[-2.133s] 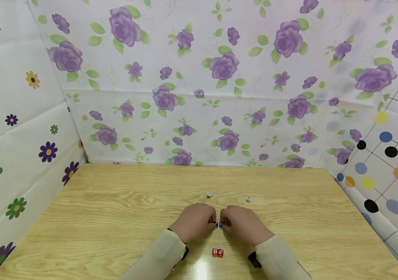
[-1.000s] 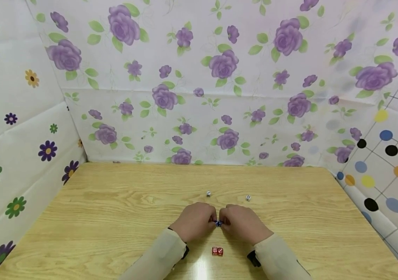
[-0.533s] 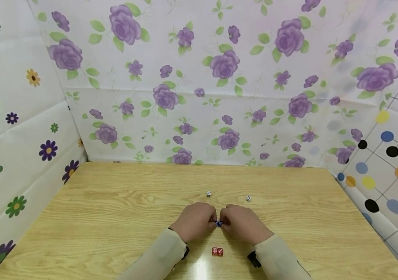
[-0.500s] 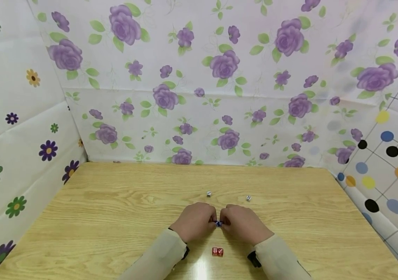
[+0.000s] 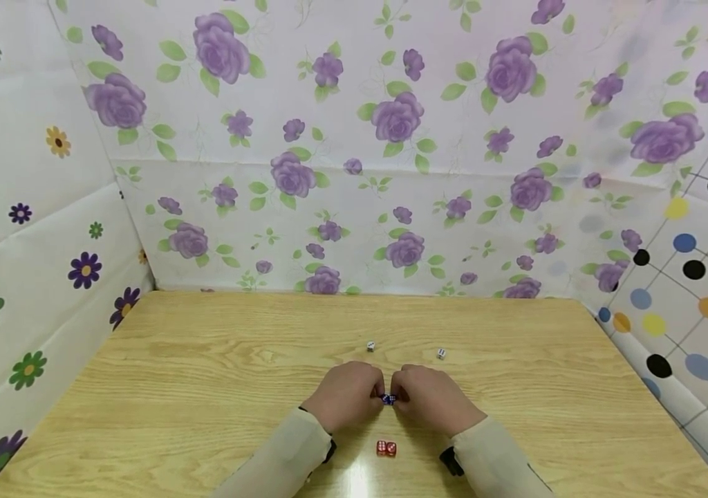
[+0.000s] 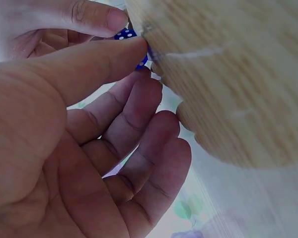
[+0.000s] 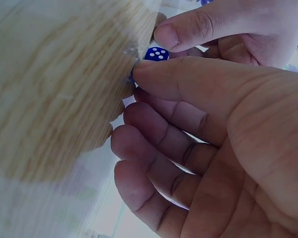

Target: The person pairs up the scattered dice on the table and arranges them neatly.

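Two blue dice with white pips meet side by side at the middle of the table. My left hand (image 5: 348,394) pinches the left blue die (image 5: 385,399) between thumb and forefinger, and my right hand (image 5: 436,397) holds the right blue die (image 5: 393,399) the same way. In the left wrist view a pipped blue face (image 6: 125,34) shows above the left thumb, most of the rest hidden by fingers. The right wrist view shows a five-pip blue face (image 7: 157,53) between the two thumbs. The fingertips are right at the wooden tabletop.
A pair of red dice (image 5: 386,448) sits together on the table (image 5: 217,387), nearer the body, between the forearms. Beyond the hands stand two white dice, one left (image 5: 370,346) and one right (image 5: 441,354), set apart. Patterned cloth (image 5: 354,207) walls the back and sides.
Two seconds ago a small gap separated the blue dice; my hands have since brought them together. Over the last second the hands stay in place, and the red and white dice have not moved.
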Demonstrator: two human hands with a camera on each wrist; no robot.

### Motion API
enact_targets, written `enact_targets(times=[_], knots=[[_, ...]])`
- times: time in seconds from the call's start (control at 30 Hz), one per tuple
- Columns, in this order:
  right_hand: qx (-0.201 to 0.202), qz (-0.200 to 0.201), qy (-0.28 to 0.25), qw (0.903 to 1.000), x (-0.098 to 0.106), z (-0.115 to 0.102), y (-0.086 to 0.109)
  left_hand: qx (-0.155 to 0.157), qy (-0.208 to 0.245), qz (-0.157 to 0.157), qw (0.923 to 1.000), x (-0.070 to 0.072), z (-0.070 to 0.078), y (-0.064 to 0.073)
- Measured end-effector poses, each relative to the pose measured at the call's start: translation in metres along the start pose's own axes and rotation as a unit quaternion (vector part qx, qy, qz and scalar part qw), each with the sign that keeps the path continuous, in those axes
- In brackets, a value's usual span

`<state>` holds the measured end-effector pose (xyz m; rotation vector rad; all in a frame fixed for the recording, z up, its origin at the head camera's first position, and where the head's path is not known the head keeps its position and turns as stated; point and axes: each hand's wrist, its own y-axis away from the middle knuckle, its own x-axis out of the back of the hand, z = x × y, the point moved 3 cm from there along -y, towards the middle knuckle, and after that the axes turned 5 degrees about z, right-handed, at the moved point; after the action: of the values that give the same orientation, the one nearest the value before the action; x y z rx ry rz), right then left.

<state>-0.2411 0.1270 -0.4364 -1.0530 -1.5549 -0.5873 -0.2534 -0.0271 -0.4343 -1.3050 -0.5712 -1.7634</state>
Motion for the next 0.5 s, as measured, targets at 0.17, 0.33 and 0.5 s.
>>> enact_targets(times=[0.17, 0.33, 0.5], knots=[[-0.002, -0.01, -0.016, 0.9998, 0.004, 0.003, 0.002, 0.02, 0.022, -0.013, 0.9995, 0.003, -0.002, 0.001], [-0.047, -0.006, -0.034, 0.9983, 0.019, 0.019, 0.006, 0.028, 0.042, 0.001, 0.9987, 0.013, -0.008, 0.0], [-0.104, 0.045, 0.002, 0.9935, 0.042, 0.049, 0.008, 0.039, 0.029, 0.029, 0.9984, 0.025, -0.024, -0.011]])
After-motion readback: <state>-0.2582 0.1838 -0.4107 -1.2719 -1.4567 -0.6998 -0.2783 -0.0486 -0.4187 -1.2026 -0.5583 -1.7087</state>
